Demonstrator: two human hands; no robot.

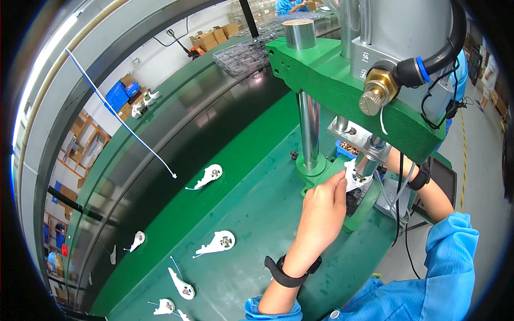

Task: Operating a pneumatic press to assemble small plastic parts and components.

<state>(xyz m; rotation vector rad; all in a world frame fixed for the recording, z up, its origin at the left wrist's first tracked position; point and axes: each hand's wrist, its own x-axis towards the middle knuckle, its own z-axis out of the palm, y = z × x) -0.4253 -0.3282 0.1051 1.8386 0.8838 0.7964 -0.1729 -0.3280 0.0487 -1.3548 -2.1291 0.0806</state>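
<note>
My left hand [325,206] reaches in from the front with its fingers closed on the edge of a white plastic part [357,182]. That part sits beneath the metal ram [367,165] of a green press [332,75], over a dark fixture block [354,201]. My right hand [397,161] is on the far right side of the ram; the press head and ram hide its fingers. A small blue bin [347,149] of tiny copper-coloured pieces stands behind the ram. Dark bands circle both my wrists.
Several similar white parts with thin wires, one being a white part [219,243], lie across the green bench [257,214] and the belt beside it. A cable tie [126,123] hangs at the left. Black cables [399,203] drop beside the press; clear trays [241,58] sit behind.
</note>
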